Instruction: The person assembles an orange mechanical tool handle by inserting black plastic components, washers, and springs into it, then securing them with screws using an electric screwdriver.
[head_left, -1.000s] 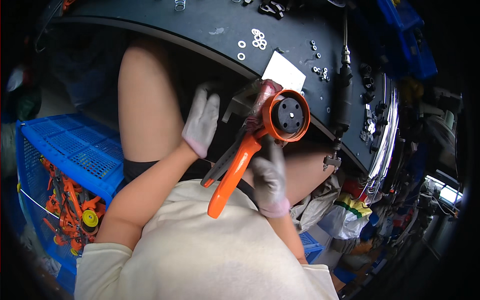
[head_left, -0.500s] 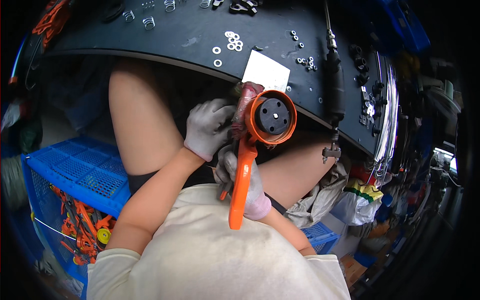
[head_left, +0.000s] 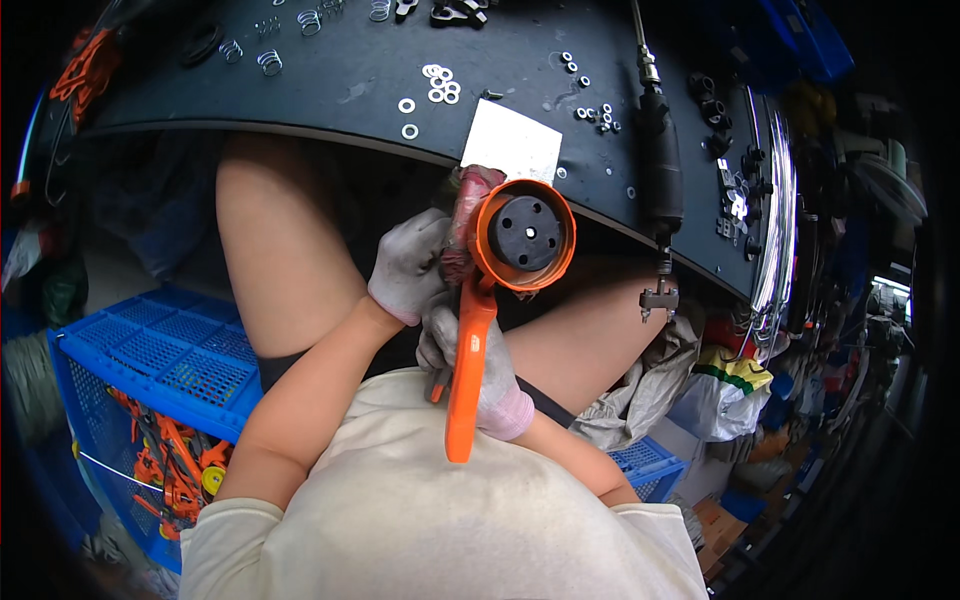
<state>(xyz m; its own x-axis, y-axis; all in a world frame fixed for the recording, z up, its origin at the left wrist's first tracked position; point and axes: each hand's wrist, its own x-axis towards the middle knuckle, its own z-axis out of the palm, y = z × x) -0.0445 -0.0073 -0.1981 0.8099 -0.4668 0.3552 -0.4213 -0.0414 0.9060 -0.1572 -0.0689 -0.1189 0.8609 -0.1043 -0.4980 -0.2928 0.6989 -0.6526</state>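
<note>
An orange plastic handle with a round open housing point(head_left: 572, 240) is in front of me, a black disc with several holes point(head_left: 527, 233) set inside the housing. My right hand point(head_left: 487, 365), in a grey glove, wraps the long grip from behind. Beside the housing's left side is a worn reddish wrapped block point(head_left: 470, 215), touching or nearly touching it. My left hand point(head_left: 408, 262), also gloved, is curled closed just left of that block. What its fingers hold, if anything, is hidden. A white square plate point(head_left: 512, 140) lies at the table edge behind the housing.
The dark table point(head_left: 330, 95) carries washers point(head_left: 440, 84), springs point(head_left: 270, 62) and small nuts point(head_left: 605, 118). A black powered screwdriver point(head_left: 660, 165) hangs at its right. Metal rods point(head_left: 778, 210) line the right edge. A blue crate point(head_left: 150, 345) with orange parts stands left.
The table, housing and hands all sit slightly further left in the picture, as the view has shifted. My left hand looks more tightly curled; my right hand keeps its hold on the grip.
</note>
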